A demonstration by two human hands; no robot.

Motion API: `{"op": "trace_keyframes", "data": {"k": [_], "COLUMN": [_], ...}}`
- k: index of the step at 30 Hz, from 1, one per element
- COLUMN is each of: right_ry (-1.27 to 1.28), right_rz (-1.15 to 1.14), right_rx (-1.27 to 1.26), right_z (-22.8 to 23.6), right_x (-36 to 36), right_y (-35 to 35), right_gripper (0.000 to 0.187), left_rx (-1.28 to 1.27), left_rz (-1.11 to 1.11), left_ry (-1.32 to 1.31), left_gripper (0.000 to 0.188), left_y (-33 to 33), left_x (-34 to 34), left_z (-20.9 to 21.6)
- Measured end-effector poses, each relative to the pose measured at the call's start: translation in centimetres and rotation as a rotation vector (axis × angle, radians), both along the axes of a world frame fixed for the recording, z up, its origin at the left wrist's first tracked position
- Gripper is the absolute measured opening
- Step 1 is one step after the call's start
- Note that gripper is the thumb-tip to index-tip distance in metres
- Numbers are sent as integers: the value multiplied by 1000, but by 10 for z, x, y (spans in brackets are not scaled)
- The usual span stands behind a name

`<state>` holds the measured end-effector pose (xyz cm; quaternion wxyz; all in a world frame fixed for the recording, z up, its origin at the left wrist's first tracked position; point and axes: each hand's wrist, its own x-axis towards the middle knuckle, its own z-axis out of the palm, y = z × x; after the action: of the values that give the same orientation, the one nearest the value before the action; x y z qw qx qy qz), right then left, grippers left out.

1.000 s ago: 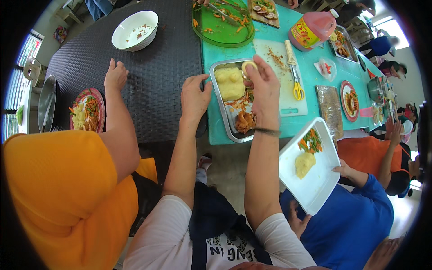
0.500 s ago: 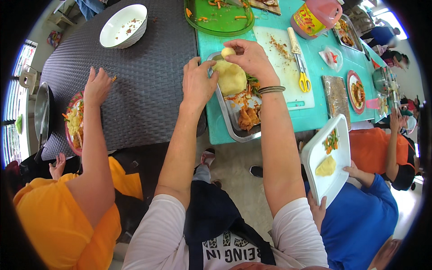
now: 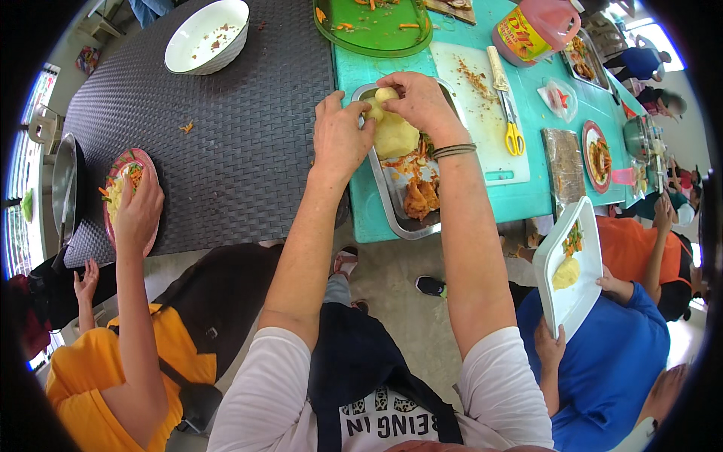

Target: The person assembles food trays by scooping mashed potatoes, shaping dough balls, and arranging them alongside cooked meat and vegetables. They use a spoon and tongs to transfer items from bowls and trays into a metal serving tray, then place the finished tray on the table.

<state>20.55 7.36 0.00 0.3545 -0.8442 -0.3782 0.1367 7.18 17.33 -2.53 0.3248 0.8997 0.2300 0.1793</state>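
A metal tray (image 3: 388, 207) holds a smooth pale-yellow mound that looks like mashed potato (image 3: 397, 141), cut vegetables (image 3: 428, 145) and a browned piece of fried chicken (image 3: 420, 199). Over the mound's far end, my right hand (image 3: 419, 99) pinches a small pale ball (image 3: 386, 94) between thumb and fingers. Close beside it, my left hand (image 3: 340, 134) has thumb and forefinger closed around a second small pale lump (image 3: 373, 112), which rests against the mound. Part of that lump is hidden by my fingers.
A cutting board (image 3: 467, 83) with crumbs, a knife (image 3: 498, 71) and yellow-handled scissors (image 3: 514, 139) lies right of the tray. Beyond are a green tray (image 3: 376, 47) and a jug (image 3: 527, 34). Co-workers flank me, one holding a white tray (image 3: 580, 290), another reaching over a plate (image 3: 143, 162).
My left fingers have closed on a second lump beside the ball in my right hand. The left co-worker's hand moved from the table to the plate. The white tray shifted right.
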Motion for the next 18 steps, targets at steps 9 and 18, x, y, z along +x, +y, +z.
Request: {"op": "trace_keyframes", "data": {"k": [9, 18], "right_ry": [-68, 50], "right_rz": [20, 32], "right_rx": [-26, -9], "right_z": [-8, -3], "right_x": [0, -1], "right_y": [3, -1], "right_gripper": [34, 34], "left_rx": [0, 10], "left_rz": [-5, -4], "left_ry": [-3, -65], "left_gripper": [26, 22], "left_y": [2, 11], "left_x": [0, 8], "left_z": [0, 1]}}
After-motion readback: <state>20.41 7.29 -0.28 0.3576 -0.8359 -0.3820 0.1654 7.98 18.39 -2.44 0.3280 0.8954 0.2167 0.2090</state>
